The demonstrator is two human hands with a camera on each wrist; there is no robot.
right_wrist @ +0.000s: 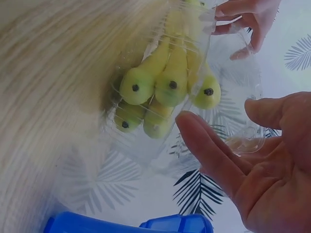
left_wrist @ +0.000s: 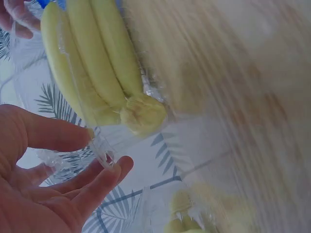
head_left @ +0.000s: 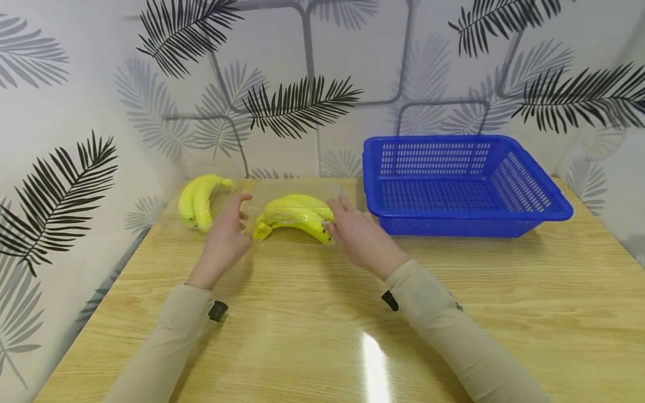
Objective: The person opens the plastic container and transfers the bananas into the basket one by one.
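A bunch of yellow bananas (head_left: 297,212) lies in a clear plastic box (right_wrist: 160,145) on the table, between my two hands. At the box's left end, my left hand (head_left: 229,235) pinches the thin clear rim (left_wrist: 103,151) between thumb and fingertips, beside the banana stem (left_wrist: 143,114). My right hand (head_left: 360,235) is at the other end, near the dark banana tips (right_wrist: 173,85). Its fingers (right_wrist: 214,145) are extended along the clear plastic and its thumb stands apart from them. The raised clear lid (right_wrist: 238,92) shows behind the bananas in the right wrist view.
A second banana bunch (head_left: 201,198), with clear plastic around it, lies left of my left hand. At the back right a blue plastic basket (head_left: 468,224) stands close to my right hand. The leaf-patterned wall (head_left: 282,151) rises behind the wooden table (head_left: 302,313).
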